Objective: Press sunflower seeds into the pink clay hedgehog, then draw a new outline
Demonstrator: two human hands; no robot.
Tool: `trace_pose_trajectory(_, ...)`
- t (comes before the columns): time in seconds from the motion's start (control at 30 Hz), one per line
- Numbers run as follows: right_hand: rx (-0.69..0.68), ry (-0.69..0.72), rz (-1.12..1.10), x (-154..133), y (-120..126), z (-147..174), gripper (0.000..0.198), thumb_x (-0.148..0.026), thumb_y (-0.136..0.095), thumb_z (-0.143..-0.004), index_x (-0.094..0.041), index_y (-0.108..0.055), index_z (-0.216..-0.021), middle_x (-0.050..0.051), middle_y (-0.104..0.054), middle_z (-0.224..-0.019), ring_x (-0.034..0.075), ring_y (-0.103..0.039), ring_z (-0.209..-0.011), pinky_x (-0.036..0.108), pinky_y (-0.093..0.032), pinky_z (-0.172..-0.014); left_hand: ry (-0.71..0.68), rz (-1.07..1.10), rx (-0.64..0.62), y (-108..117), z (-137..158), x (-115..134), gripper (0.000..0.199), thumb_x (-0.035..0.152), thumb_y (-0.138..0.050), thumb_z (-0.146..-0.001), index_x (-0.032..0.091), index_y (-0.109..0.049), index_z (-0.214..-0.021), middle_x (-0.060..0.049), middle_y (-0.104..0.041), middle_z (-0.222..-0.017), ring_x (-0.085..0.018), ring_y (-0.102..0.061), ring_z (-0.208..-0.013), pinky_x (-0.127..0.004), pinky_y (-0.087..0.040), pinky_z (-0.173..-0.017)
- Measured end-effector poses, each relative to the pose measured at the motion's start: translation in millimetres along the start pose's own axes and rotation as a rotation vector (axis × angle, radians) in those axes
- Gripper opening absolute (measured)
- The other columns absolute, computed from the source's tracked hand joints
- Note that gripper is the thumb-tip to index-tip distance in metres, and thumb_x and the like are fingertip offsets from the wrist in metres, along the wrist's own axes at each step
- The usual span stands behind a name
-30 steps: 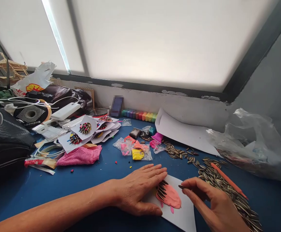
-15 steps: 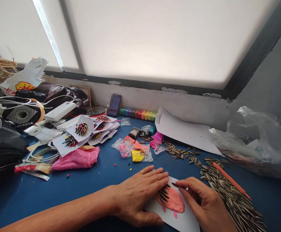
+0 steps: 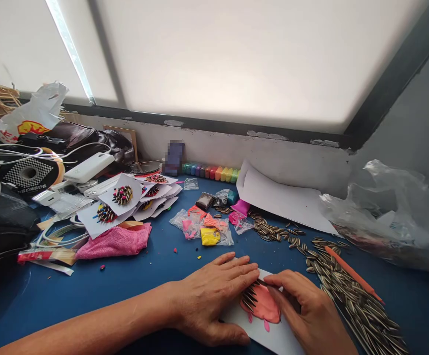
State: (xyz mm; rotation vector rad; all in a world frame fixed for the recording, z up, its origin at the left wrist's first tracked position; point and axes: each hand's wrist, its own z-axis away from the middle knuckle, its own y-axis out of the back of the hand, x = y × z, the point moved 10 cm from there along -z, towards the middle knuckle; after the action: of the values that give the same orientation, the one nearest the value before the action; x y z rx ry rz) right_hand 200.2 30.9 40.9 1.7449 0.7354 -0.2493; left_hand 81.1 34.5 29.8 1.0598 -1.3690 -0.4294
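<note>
My left hand (image 3: 217, 298) lies flat with fingers stretched out, pressing on a white card (image 3: 253, 333). On the card is a flattened salmon-pink clay shape (image 3: 266, 304) with two small brighter pink bits at its lower edge. Several striped sunflower seeds (image 3: 249, 300) stick into the clay's left side in rows, partly under my left fingers. My right hand (image 3: 306, 308) pinches a sunflower seed (image 3: 260, 282) at the upper edge of the clay; the fingertips cover most of that seed.
A heap of sunflower seeds (image 3: 362, 308) with an orange stick (image 3: 354, 275) lies at right. Behind it sits a clear plastic bag (image 3: 391, 222). Bagged clay (image 3: 210, 236) is mid-table. At left are finished seed cards (image 3: 121, 195), a pink cloth (image 3: 114, 240) and a power bank (image 3: 88, 167).
My right hand has brought the pinched seed slightly left, down to the clay's upper edge. My left hand stays flat on the card. The view has shifted slightly.
</note>
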Motion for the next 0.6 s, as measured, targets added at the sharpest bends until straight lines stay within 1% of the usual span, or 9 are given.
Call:
trace_pose_trajectory(0.13, 0.007, 0.008, 0.07, 2.2, 8.8, -4.7, 0.021, -0.023, -0.049, -0.092, -0.027, -0.069, -0.093, 0.003, -0.072, -0.086, 0.018, -0.068, -0.078, 0.027, -0.055, -0.069, 0.013, 0.007, -0.012, -0.5, -0.3, -0.8, 0.088, 0.053, -0.059, -0.084, 0.018, -0.018, -0.153, -0.011, -0.029, -0.155, -0.03, -0.022, -0.144, -0.047, -0.009, -0.119)
trace_pose_trajectory(0.23, 0.033, 0.0, 0.14, 4.1, 14.6, -8.4, 0.025, -0.023, -0.046, -0.091, -0.026, -0.07, -0.086, 0.003, -0.072, -0.082, 0.018, -0.068, -0.076, 0.028, -0.055, -0.067, 0.027, 0.013, -0.014, -1.2, 0.0, -2.7, 0.088, 0.053, -0.06, -0.084, 0.019, -0.017, -0.153, -0.011, -0.028, -0.155, -0.031, -0.023, -0.144, -0.048, -0.011, -0.119)
trace_pose_trajectory(0.33, 0.041, 0.025, 0.222, 3.6, 15.0, -9.5, 0.025, -0.024, -0.047, -0.09, -0.026, -0.071, -0.082, 0.003, -0.07, -0.078, 0.018, -0.067, -0.072, 0.029, -0.055, -0.063, 0.028, 0.016, -0.006, -1.7, 0.4, -3.3, 0.088, 0.053, -0.06, -0.084, 0.019, -0.018, -0.153, -0.011, -0.028, -0.155, -0.031, -0.023, -0.144, -0.047, -0.01, -0.119)
trace_pose_trajectory(0.5, 0.055, 0.066, 0.298, 2.7, 17.5, -7.7, 0.022, -0.024, -0.05, -0.09, -0.026, -0.072, -0.093, 0.005, -0.068, -0.086, 0.019, -0.066, -0.077, 0.032, -0.056, -0.067, 0.032, 0.017, 0.008, -1.9, 0.9, -3.9, 0.088, 0.054, -0.06, -0.084, 0.017, -0.019, -0.153, -0.011, -0.029, -0.155, -0.029, -0.024, -0.144, -0.045, -0.01, -0.12)
trace_pose_trajectory(0.6, 0.036, 0.078, 0.303, 0.5, 17.2, -9.6, 0.021, -0.025, -0.052, -0.089, -0.027, -0.072, -0.094, 0.004, -0.067, -0.086, 0.019, -0.066, -0.077, 0.031, -0.055, -0.067, 0.031, 0.021, 0.012, -1.4, 1.0, -3.8, 0.088, 0.055, -0.059, -0.084, 0.018, -0.019, -0.153, -0.011, -0.029, -0.155, -0.03, -0.024, -0.144, -0.047, -0.01, -0.119)
